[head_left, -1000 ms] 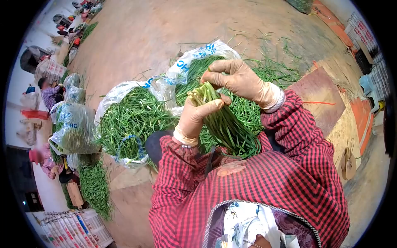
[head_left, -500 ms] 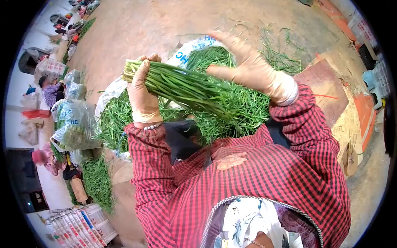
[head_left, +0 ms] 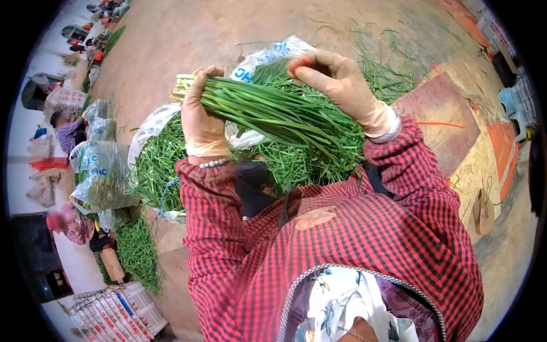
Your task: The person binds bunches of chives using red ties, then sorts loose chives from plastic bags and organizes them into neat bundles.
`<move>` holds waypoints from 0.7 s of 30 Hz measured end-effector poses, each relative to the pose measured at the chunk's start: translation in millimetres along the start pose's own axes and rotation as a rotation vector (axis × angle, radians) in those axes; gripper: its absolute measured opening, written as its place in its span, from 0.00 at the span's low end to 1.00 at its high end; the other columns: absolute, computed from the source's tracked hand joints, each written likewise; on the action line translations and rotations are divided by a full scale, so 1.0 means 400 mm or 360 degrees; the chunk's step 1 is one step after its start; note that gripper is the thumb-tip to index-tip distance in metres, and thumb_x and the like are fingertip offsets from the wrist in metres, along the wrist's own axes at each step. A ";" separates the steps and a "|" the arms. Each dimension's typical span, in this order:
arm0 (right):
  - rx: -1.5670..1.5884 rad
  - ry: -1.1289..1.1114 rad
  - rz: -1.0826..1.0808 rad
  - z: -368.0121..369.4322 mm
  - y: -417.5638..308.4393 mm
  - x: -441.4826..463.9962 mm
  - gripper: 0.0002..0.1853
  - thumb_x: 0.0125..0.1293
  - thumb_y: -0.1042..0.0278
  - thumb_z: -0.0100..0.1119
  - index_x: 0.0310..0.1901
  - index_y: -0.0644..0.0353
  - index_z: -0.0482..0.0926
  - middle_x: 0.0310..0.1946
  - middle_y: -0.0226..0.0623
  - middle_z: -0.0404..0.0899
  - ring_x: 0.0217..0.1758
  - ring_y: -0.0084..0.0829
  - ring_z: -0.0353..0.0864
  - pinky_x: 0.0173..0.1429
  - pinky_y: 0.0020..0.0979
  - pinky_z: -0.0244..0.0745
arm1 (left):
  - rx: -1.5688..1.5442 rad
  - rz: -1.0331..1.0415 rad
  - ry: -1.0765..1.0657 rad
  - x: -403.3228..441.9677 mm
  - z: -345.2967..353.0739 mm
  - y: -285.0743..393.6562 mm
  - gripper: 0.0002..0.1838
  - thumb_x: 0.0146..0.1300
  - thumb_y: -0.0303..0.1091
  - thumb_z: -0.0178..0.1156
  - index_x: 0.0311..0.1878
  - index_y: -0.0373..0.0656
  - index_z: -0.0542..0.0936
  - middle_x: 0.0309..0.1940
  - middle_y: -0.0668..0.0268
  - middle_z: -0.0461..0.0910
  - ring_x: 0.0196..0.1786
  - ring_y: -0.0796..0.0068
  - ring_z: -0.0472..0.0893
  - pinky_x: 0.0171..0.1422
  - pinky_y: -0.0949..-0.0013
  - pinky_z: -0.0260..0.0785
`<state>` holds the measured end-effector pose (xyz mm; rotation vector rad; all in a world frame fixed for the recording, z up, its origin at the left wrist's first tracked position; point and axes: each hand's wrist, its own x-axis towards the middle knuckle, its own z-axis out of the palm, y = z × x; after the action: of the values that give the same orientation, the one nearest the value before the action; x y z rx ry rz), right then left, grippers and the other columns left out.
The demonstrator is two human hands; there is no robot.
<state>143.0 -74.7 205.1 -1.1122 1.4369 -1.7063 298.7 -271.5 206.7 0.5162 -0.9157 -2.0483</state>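
My left hand [head_left: 200, 114], in a thin pale glove, is wrapped round a bunch of green chives [head_left: 273, 108] near its pale cut ends. The long blades slant down to the right, with loose tips. Just above the blades is my right hand [head_left: 336, 85], gloved too, its fingers curled and the thumb and forefinger brought together. A reddish patch shows at its fingertips; whether a thin blade is pinched there I cannot make out. Below the bunch, a heap of loose chives [head_left: 307, 162] spills over an opened white plastic bag [head_left: 151, 131] in front of my lap.
Filled clear bags [head_left: 99, 171] and another chive pile [head_left: 137, 251] lie on the left, where other people [head_left: 71, 134] sit working. A stack of white crates [head_left: 117, 310] is at lower left. On the right are a brown board [head_left: 439, 122] and a sandal [head_left: 484, 214].
My right hand has gone from spread fingers to a curled, pinched shape. The bunch in my left hand has shifted slightly right.
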 end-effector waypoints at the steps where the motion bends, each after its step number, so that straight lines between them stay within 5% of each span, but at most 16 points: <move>1: -0.0217 -0.0008 -0.0201 -0.011 0.018 -0.015 0.14 0.65 0.69 0.63 0.52 0.60 0.80 0.46 0.34 0.82 0.50 0.24 0.79 0.54 0.27 0.75 | 0.0001 -0.0002 -0.0001 0.007 -0.018 -0.004 0.09 0.65 0.29 0.62 0.46 0.38 0.77 0.41 0.59 0.82 0.50 0.63 0.81 0.59 0.60 0.74; 5: -0.1164 -0.0165 -0.0689 0.066 0.052 -0.075 0.11 0.61 0.69 0.67 0.45 0.58 0.82 0.37 0.34 0.82 0.40 0.29 0.82 0.43 0.28 0.77 | -0.0058 -0.0070 0.0056 0.014 -0.046 -0.016 0.08 0.64 0.29 0.63 0.44 0.37 0.78 0.40 0.59 0.83 0.48 0.64 0.82 0.58 0.58 0.75; 9: -0.1384 -0.0110 -0.0708 0.095 0.109 -0.072 0.12 0.60 0.60 0.65 0.42 0.55 0.80 0.32 0.33 0.80 0.37 0.35 0.82 0.42 0.32 0.77 | -0.0074 -0.0047 -0.0023 -0.001 -0.048 -0.024 0.07 0.64 0.30 0.63 0.43 0.39 0.78 0.40 0.61 0.83 0.48 0.65 0.82 0.57 0.60 0.74; 11: -0.0772 -0.0123 -0.0210 0.091 0.103 -0.078 0.11 0.62 0.61 0.64 0.40 0.57 0.80 0.31 0.35 0.81 0.35 0.34 0.82 0.41 0.31 0.77 | 0.0030 0.0056 0.0068 -0.010 -0.053 -0.019 0.08 0.65 0.30 0.63 0.44 0.40 0.78 0.39 0.62 0.82 0.46 0.66 0.82 0.55 0.62 0.75; 16: -0.0407 -0.0555 0.0154 0.081 0.037 -0.073 0.09 0.66 0.64 0.60 0.39 0.62 0.80 0.25 0.31 0.80 0.29 0.20 0.77 0.36 0.27 0.74 | 0.0201 0.0347 0.0158 -0.023 -0.049 -0.041 0.10 0.63 0.32 0.66 0.45 0.42 0.78 0.37 0.64 0.82 0.42 0.70 0.82 0.51 0.66 0.75; 21: -0.0329 -0.0947 0.0730 0.021 -0.027 -0.104 0.13 0.65 0.59 0.61 0.40 0.62 0.81 0.25 0.28 0.79 0.29 0.18 0.77 0.36 0.24 0.73 | 0.0355 0.0511 0.0310 -0.020 -0.079 -0.016 0.09 0.65 0.35 0.65 0.44 0.44 0.78 0.36 0.65 0.82 0.41 0.71 0.81 0.46 0.66 0.76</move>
<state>169.4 -40.0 207.7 -1.1555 1.3527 -0.8288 319.9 -275.9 181.3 0.6313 -1.0412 -1.5887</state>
